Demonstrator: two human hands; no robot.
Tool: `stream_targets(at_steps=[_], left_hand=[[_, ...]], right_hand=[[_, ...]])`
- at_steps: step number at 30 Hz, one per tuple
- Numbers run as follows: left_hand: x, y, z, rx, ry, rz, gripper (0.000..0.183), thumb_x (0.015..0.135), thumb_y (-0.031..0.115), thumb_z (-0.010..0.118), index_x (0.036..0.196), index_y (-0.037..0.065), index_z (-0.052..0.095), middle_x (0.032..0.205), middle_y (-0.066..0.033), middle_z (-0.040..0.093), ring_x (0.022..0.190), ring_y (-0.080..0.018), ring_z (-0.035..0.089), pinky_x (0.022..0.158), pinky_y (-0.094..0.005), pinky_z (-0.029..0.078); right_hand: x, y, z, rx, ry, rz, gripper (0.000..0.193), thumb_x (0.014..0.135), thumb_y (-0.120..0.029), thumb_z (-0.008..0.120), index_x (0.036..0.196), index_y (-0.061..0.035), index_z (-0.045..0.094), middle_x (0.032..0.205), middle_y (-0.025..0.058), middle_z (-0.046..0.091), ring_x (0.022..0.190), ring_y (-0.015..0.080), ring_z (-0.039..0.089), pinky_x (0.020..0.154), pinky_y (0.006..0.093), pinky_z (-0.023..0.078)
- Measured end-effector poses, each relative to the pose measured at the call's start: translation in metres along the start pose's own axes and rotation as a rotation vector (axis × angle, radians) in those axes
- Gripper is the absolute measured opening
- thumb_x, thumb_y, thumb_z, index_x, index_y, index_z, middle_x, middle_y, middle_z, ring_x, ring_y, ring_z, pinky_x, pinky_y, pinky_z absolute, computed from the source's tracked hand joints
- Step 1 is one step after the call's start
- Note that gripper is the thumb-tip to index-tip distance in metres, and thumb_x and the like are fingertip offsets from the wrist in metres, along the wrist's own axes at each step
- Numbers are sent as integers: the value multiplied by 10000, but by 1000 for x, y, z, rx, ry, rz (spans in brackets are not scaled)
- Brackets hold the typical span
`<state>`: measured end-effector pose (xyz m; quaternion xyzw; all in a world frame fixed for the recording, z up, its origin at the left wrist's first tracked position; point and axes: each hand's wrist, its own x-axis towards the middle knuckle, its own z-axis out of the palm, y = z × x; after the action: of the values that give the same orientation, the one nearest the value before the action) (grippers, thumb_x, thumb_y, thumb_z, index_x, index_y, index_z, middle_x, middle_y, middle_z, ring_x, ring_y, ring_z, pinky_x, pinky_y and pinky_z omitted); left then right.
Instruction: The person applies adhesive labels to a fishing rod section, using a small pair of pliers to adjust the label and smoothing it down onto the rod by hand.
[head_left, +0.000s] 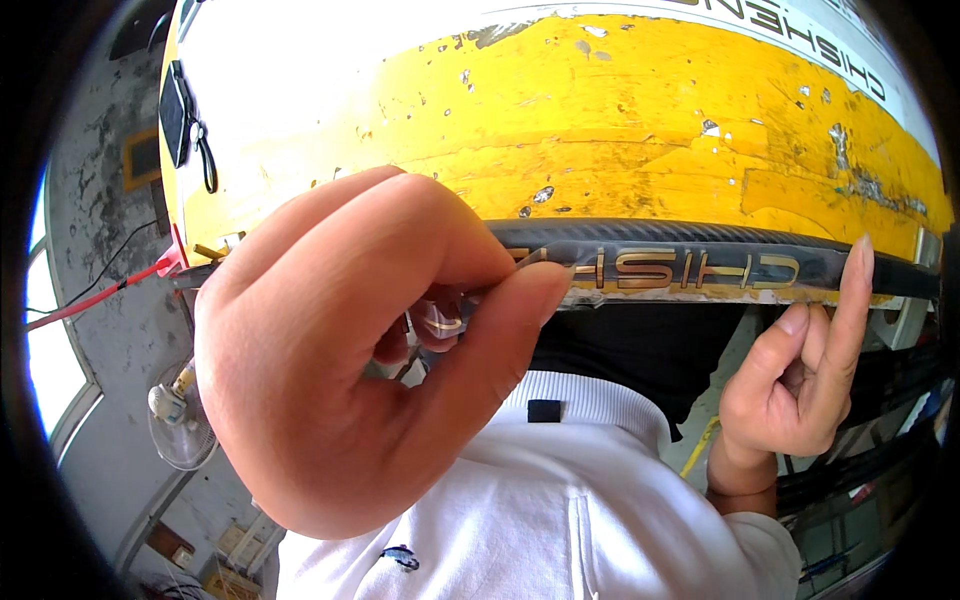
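Observation:
A black carbon-fibre tube (650, 236) lies along the near edge of the yellow worktop. On its near side is a clear film strip with gold lettering (690, 270), apparently a transfer sticker. My left hand (340, 340) is large in front and pinches the strip's left part between thumb and index finger. A piece of clear film shows under its curled fingers, and the hand hides the tube's left part. At the strip's right end, my right hand (790, 390) has its index finger stretched upward against the film or tube. Its other fingers are curled and grasp nothing.
The yellow worktop (600, 120) is scuffed, with chipped, peeling patches. A black device with a wrist strap (177, 115) lies at its far left. A red clamp or tool handle (165, 265) sticks out at the left edge. Beyond it stands a fan (178, 412) near a grey wall.

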<state>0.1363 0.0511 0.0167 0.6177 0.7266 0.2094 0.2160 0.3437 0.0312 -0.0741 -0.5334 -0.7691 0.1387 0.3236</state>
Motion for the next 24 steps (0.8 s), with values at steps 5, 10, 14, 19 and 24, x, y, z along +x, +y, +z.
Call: stream_targets(at_steps=[5, 10, 14, 19, 24], left_hand=[[-3, -1, -2, 78, 66, -45, 238, 654, 106, 751, 612, 60, 522, 548, 9, 437, 482, -64, 311, 474, -240, 195], [-3, 6, 5, -2, 100, -85, 246, 643, 107, 766, 609, 60, 527, 549, 12, 445, 477, -63, 318, 473, -236, 194], [-2, 1, -2, 46, 26, -53, 235, 656, 89, 768, 622, 60, 537, 555, 13, 456, 477, -58, 328, 468, -231, 201], [-2, 3, -7, 187, -41, 40, 215, 693, 72, 762, 649, 60, 551, 567, 11, 466, 474, -56, 342, 456, -225, 221], [3, -2, -13, 133, -144, 26, 208, 708, 76, 762, 661, 59, 560, 573, 9, 474, 472, -56, 348, 454, -219, 231]], right_hand=[[0, -1, 0, 17, 15, 13, 489, 908, 111, 396, 1383, 165, 298, 1175, 216, 618, 828, 140, 644, 797, 261, 515], [1, -3, 1, 2, 33, 22, 484, 911, 106, 404, 1385, 154, 314, 1051, 196, 661, 827, 134, 643, 782, 247, 510], [-1, -2, 2, 22, 24, 47, 505, 894, 111, 395, 1387, 154, 296, 1102, 230, 596, 916, 200, 617, 824, 277, 493], [-3, -3, 3, 13, 52, 63, 494, 905, 93, 402, 1391, 137, 323, 943, 160, 633, 820, 137, 597, 769, 230, 476], [-3, -1, 5, -10, 76, 36, 493, 913, 82, 411, 1399, 122, 336, 801, 98, 664, 737, 84, 588, 735, 204, 475]])
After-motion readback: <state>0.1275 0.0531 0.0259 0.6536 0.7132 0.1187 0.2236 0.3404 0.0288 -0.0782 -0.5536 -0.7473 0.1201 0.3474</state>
